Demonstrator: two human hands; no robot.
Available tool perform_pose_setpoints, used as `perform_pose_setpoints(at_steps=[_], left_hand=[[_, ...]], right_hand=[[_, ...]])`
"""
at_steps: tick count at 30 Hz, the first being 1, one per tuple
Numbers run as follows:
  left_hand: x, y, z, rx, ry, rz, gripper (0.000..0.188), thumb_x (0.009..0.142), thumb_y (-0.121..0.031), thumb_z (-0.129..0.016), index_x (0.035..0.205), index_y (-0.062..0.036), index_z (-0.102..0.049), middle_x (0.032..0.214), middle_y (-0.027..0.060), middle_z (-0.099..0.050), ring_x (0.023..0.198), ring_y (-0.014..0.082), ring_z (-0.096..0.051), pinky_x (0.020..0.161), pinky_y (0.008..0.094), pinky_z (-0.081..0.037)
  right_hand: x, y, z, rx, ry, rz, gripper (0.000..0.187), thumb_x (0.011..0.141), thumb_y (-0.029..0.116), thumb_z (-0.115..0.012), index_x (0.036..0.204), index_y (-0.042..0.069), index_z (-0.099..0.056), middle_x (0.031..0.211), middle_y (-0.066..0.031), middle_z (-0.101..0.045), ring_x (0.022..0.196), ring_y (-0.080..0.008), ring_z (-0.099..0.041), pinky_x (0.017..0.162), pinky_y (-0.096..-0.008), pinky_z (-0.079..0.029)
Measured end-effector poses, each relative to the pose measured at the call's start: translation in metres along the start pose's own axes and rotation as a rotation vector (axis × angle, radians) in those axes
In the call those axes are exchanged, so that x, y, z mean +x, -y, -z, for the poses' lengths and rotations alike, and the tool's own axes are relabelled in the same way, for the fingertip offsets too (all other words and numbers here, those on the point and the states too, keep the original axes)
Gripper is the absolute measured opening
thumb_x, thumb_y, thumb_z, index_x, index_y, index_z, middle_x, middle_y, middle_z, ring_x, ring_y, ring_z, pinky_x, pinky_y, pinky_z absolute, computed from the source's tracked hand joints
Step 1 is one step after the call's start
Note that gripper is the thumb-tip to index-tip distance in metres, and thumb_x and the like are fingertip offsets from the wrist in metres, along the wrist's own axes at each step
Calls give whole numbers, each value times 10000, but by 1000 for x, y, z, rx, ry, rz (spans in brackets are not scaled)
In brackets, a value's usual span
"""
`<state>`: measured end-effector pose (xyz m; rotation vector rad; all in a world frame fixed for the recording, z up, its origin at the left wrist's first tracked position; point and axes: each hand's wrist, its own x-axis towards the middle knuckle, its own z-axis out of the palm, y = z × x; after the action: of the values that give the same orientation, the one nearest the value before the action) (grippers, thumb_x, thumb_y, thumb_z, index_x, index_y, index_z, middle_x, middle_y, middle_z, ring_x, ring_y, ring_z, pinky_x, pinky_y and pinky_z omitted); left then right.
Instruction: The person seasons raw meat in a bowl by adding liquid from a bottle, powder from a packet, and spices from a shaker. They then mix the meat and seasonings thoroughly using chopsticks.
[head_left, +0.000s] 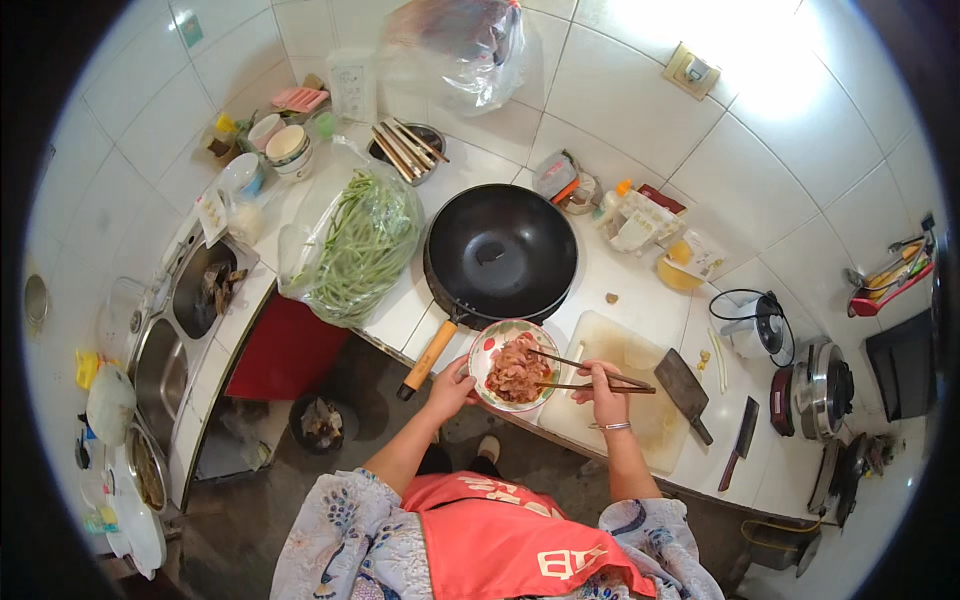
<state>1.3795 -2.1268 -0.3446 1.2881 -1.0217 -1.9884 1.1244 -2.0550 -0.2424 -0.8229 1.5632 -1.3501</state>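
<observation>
My left hand (455,384) grips the left rim of a white bowl with a patterned edge (481,352). Sliced raw meat (517,371) is heaped inside it. My right hand (602,396) is closed around a pair of dark chopsticks (628,383), whose tips reach into the meat. Just beyond the bowl stands a black wok (500,245) with a wooden handle (432,356) pointing toward me; some shine shows on its bottom. Under and beside my right hand lies a wet, stained cutting board (650,440), with a cleaver (684,392) across its right edge.
Left of the wok sits a plastic bag of green beans (355,245). A knife (740,440) lies right of the board, near garlic and scallion pieces. Pots (825,390) stand at the far right. A double sink (165,360) is at the left, and a bin (320,423) is below the counter.
</observation>
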Motion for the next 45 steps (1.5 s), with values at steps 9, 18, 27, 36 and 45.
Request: perform_pose_setpoints(at_steps=[9, 18, 27, 36, 45], left_hand=[[3, 6, 2, -4, -2, -11, 525, 839, -60, -498, 1326, -86, -304, 845, 65, -599, 674, 128, -604, 537, 238, -508], [-1, 1, 0, -3, -14, 8, 527, 838, -58, -493, 1330, -105, -307, 831, 58, -603, 659, 117, -597, 533, 235, -504], [1, 6, 4, -32, 14, 3, 525, 844, -50, -484, 1333, -119, -307, 831, 54, -604, 661, 119, -600, 540, 241, -507], [2, 4, 1, -3, 23, -27, 527, 830, -42, -489, 1324, -117, -321, 820, 63, -605, 659, 136, -609, 551, 250, -515], [1, 3, 0, 15, -12, -13, 536, 822, -48, -499, 1323, -82, -311, 827, 54, -602, 661, 121, -602, 537, 237, -507]], right_hand=[[25, -70, -33, 52, -198, 23, 256, 894, 215, -456, 889, -24, -548, 762, -134, -598, 470, -169, -582, 408, -250, -482], [24, -78, -2, 442, -421, -283, 375, 890, 337, -463, 793, -23, -508, 596, -116, -549, 441, -196, -565, 390, -278, -486], [13, -25, 1, 615, -310, -136, 364, 906, 341, -436, 806, -1, -510, 605, -111, -549, 456, -186, -555, 400, -280, -474], [16, -67, -37, 112, -68, -29, 247, 895, 236, -479, 974, 12, -549, 706, -83, -577, 496, -162, -570, 435, -260, -483], [29, -84, -21, 232, -364, -40, 294, 873, 243, -490, 842, -47, -529, 636, -106, -541, 404, -185, -546, 374, -279, -481]])
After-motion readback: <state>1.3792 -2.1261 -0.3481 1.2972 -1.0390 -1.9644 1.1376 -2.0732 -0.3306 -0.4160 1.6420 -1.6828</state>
